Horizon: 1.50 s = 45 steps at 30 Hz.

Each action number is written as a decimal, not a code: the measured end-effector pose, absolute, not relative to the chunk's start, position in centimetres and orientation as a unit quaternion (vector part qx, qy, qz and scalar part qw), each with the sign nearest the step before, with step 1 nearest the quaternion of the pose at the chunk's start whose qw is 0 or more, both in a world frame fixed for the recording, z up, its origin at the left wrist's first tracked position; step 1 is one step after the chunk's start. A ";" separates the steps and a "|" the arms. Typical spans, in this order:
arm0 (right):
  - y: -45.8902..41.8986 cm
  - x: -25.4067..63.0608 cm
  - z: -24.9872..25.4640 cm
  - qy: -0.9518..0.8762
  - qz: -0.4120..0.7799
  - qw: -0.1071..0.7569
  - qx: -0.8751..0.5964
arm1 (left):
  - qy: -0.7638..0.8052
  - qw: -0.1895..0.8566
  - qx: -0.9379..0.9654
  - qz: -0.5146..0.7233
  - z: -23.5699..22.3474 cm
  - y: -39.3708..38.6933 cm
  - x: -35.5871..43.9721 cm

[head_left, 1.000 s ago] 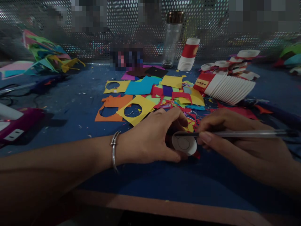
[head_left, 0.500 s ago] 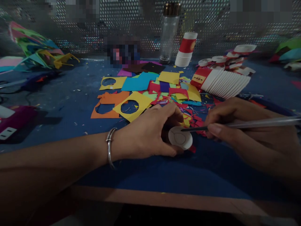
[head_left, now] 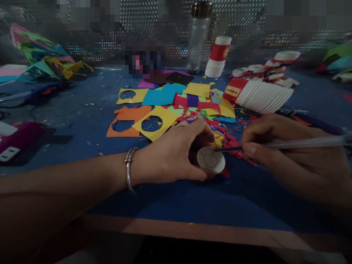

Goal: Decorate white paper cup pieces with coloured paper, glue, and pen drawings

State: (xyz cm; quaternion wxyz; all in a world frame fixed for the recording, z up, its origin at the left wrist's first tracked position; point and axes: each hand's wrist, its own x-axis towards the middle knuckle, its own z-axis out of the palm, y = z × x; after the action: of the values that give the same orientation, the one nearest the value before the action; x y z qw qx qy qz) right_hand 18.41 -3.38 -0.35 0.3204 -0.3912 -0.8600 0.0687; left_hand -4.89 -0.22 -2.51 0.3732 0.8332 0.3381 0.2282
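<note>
My left hand [head_left: 176,154] curls around a small white paper cup [head_left: 211,160] standing upside down on the blue table, fingers behind it and thumb in front. A drawn outline shows on the cup's round base. My right hand [head_left: 277,146] pinches a clear pen [head_left: 288,144] whose dark tip touches the top edge of that base. A metal bangle [head_left: 128,169] sits on my left wrist.
Coloured paper squares [head_left: 165,97], some with round holes, and scraps lie behind the hands. A fallen stack of paper cups [head_left: 261,97], an upright stack [head_left: 218,58], cut cup rings [head_left: 275,68] and a clear bottle [head_left: 198,36] stand farther back. A purple tool [head_left: 16,139] lies at left. The table's wooden edge [head_left: 192,231] is near me.
The pen tip has drawn back from the middle of the cup's base to its upper right edge. More line shows on the base. My left hand has stayed put.
</note>
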 end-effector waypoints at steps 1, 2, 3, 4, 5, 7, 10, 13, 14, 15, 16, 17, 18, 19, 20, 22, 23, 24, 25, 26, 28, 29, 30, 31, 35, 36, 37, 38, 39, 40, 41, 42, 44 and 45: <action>-3.4 18.4 -0.3 -0.862 0.059 0.318 -0.390 | 0.335 0.370 0.836 0.229 -2.5 -0.2 -4.9; -3.5 18.4 -0.3 -0.865 0.050 0.313 -0.389 | 0.332 0.369 0.837 0.230 -2.5 -0.2 -4.9; -3.6 18.3 -0.3 -0.866 0.041 0.312 -0.388 | 0.329 0.369 0.838 0.231 -2.5 -0.2 -4.9; -3.7 18.3 -0.3 -0.868 0.033 0.310 -0.387 | 0.326 0.370 0.838 0.233 -2.6 -0.2 -4.9; -3.8 18.3 -0.3 -0.868 0.025 0.309 -0.388 | 0.325 0.371 0.837 0.235 -2.6 -0.2 -4.9; -3.9 18.3 -0.4 -0.865 0.018 0.314 -0.391 | 0.325 0.371 0.838 0.236 -2.5 -0.2 -4.9; -3.9 18.2 -0.4 -0.857 0.036 0.330 -0.393 | 0.321 0.365 0.841 0.236 -2.5 -0.1 -5.0; -4.0 18.1 -0.4 -0.863 0.060 0.326 -0.381 | 0.311 0.369 0.844 0.235 -2.5 0.0 -5.1; -4.0 18.0 -0.5 -0.867 0.067 0.321 -0.376 | 0.310 0.370 0.844 0.234 -2.5 0.0 -5.1; -4.0 18.0 -0.5 -0.870 0.072 0.315 -0.373 | 0.310 0.369 0.844 0.235 -2.5 0.0 -5.1; -4.0 18.0 -0.6 -0.870 0.074 0.317 -0.371 | 0.310 0.366 0.845 0.236 -2.5 0.0 -5.1; -4.0 18.0 -0.7 -0.869 0.077 0.318 -0.371 | 0.311 0.361 0.846 0.239 -2.6 0.0 -5.1; -4.0 18.1 -0.8 -0.868 0.078 0.321 -0.371 | 0.310 0.353 0.850 0.240 -2.6 -0.1 -5.1; -3.9 18.1 -0.9 -0.867 0.079 0.322 -0.371 | 0.308 0.342 0.854 0.241 -2.6 -0.1 -5.1; -3.9 18.2 -1.0 -0.868 0.083 0.319 -0.372 | 0.307 0.330 0.859 0.241 -2.6 -0.1 -5.1; -3.9 18.2 -1.0 -0.871 0.091 0.312 -0.369 | 0.305 0.310 0.868 0.240 -2.6 -0.2 -5.1; -3.8 18.2 -1.0 -0.871 0.095 0.311 -0.369 | 0.304 0.304 0.871 0.239 -2.6 -0.2 -5.1; -3.8 18.2 -0.9 -0.870 0.099 0.314 -0.368 | 0.302 0.300 0.873 0.239 -2.6 -0.2 -5.0; -3.7 18.1 -0.9 -0.869 0.105 0.315 -0.367 | 0.302 0.297 0.874 0.240 -2.6 -0.2 -5.0; -3.7 18.1 -0.9 -0.868 0.111 0.317 -0.365 | 0.301 0.295 0.874 0.241 -2.6 -0.2 -5.0; -3.6 18.0 -0.8 -0.869 0.121 0.314 -0.363 | 0.303 0.292 0.875 0.241 -2.6 -0.2 -5.0; -3.6 18.0 -0.8 -0.868 0.125 0.313 -0.364 | 0.304 0.291 0.875 0.241 -2.6 -0.3 -5.0; -3.6 17.9 -0.8 -0.868 0.126 0.312 -0.365 | 0.304 0.291 0.875 0.239 -2.6 -0.3 -5.0; -3.7 18.0 -0.9 -0.867 0.126 0.314 -0.366 | 0.303 0.291 0.875 0.239 -2.6 -0.3 -5.0; -3.8 17.9 -0.8 -0.866 0.138 0.313 -0.364 | 0.294 0.286 0.879 0.241 -2.7 -0.3 -5.1; -3.8 17.9 -0.8 -0.866 0.142 0.312 -0.364 | 0.295 0.286 0.880 0.240 -2.6 -0.3 -5.1; -3.8 17.8 -0.8 -0.866 0.148 0.309 -0.363 | 0.297 0.285 0.880 0.238 -2.6 -0.3 -5.1; -3.8 17.7 -0.8 -0.867 0.154 0.306 -0.362 | 0.300 0.285 0.879 0.236 -2.6 -0.3 -5.1; -3.8 17.7 -0.8 -0.867 0.160 0.305 -0.361 | 0.302 0.285 0.879 0.234 -2.6 -0.3 -5.1; -3.8 17.6 -0.8 -0.866 0.168 0.304 -0.361 | 0.303 0.285 0.879 0.233 -2.5 -0.3 -5.1; -3.8 17.5 -0.8 -0.864 0.177 0.306 -0.359 | 0.303 0.284 0.879 0.232 -2.5 -0.3 -5.1; -3.8 17.5 -0.8 -0.861 0.189 0.307 -0.358 | 0.302 0.283 0.881 0.231 -2.4 -0.3 -5.1; -3.8 17.3 -0.7 -0.853 0.211 0.316 -0.358 | 0.299 0.279 0.883 0.230 -2.4 -0.3 -5.1; -3.8 17.2 -0.7 -0.848 0.220 0.321 -0.360 | 0.298 0.276 0.884 0.231 -2.4 -0.3 -5.0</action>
State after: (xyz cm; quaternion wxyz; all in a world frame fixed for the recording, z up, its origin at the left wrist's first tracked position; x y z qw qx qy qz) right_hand 17.16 -3.84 -0.66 0.3207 -0.3603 -0.8478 0.2203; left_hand -5.05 -0.29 -2.42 0.2760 0.8839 0.2983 0.2313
